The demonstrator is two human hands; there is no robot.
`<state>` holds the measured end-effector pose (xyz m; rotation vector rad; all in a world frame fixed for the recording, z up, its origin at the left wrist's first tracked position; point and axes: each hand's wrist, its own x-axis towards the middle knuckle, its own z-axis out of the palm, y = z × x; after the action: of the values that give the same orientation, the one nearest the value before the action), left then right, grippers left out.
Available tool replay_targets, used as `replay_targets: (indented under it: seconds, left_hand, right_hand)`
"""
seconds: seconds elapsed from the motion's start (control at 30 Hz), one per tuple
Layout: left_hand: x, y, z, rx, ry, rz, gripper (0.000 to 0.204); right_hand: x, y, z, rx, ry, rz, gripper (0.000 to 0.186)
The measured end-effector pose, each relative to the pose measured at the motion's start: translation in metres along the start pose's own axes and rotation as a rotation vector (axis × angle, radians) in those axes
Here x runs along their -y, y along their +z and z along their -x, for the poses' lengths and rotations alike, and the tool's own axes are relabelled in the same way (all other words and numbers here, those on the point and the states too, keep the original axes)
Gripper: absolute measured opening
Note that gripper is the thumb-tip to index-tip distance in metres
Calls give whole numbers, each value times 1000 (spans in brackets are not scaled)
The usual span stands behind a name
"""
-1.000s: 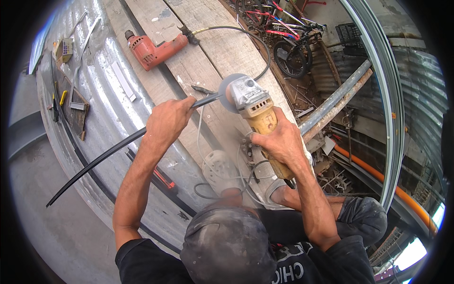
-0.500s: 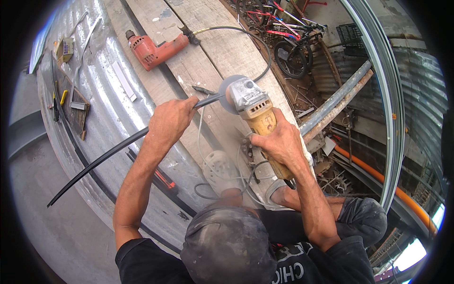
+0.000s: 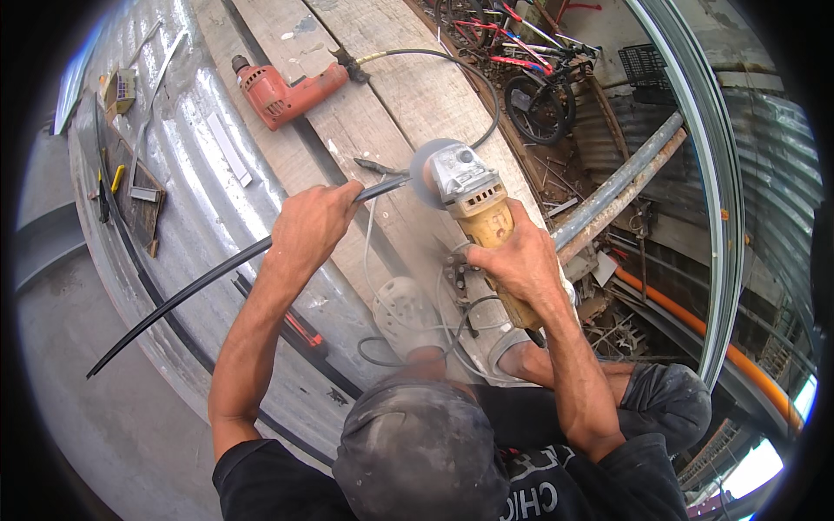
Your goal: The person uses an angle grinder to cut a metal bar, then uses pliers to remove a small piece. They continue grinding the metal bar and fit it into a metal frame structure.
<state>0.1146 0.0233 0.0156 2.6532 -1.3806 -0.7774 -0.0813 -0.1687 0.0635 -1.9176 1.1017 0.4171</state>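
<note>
My left hand (image 3: 311, 224) is closed around a long, thin black strip (image 3: 187, 297), which slants from the lower left up to the planks. With my right hand (image 3: 526, 265) I grip the yellow body of an angle grinder (image 3: 486, 226), its grey head pointing away from me. The grinder's round disc (image 3: 424, 184) looks blurred and stands right at the strip's end; whether they touch I cannot tell. Beyond the strip end, a dark pointed tool (image 3: 375, 165) lies on the planks.
A red drill (image 3: 291, 94) rests on wooden planks (image 3: 382, 43), its cord looping right. Corrugated metal sheet (image 3: 195, 217) spreads to the left, bearing a red-and-black cutter (image 3: 301, 328) and more strips. A power cord (image 3: 378, 358) coils near my foot. Bicycles (image 3: 539, 95) and pipes (image 3: 621, 178) lie beyond the planks' right edge.
The grinder has shifted slightly right, so its disc no longer overlaps the strip's end as much. My left hand and the strip have barely moved.
</note>
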Motion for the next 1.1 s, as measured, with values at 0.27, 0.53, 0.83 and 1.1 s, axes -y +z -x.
replay_targets:
  seconds: [0.27,0.53,0.83,1.1]
  left_hand:
    - [0,3,-2,10,-15,10,22]
    - [48,30,14,-19,-61,121,26]
    - [139,112,41,126,-326,464,38]
    - [53,122,75,-706,-233,537,27]
  right_hand:
    - [0,2,1,19,10,-25,78]
    - [-16,1,-10,-71,19,5,78]
    - [-96,13,-63,206,-111,-883,46]
    - [-121,41,-97,493,-124,-1451,53]
